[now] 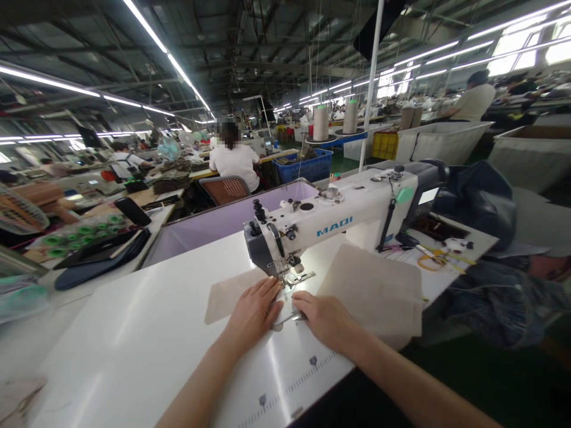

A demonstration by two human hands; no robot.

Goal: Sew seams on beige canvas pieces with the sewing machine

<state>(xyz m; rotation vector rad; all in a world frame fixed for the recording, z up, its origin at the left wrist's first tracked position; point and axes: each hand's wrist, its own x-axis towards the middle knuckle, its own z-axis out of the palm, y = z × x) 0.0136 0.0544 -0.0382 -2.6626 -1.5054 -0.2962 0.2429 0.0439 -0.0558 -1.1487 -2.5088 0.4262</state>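
Note:
A white sewing machine (330,217) stands on the white table, its presser foot (298,278) just beyond my fingertips. My left hand (252,306) lies flat with its fingers stretched out, on the edge of a small beige fabric piece (222,297) left of the needle. Close to the needle plate (284,309), my right hand (328,321) is closed, thumb and fingers pressed together. Whatever is between those fingertips is too small to make out. A larger beige fabric piece (379,288) lies beside and partly beneath my right hand, spreading over the table's right side.
Yellow-handled scissors (430,258) and small tools lie at the table's right end. A lilac-walled bin (232,211) stands behind the table. Thread cones (320,123) stand on a rack. Denim (495,303) hangs at the right. A co-worker (234,157) sits ahead.

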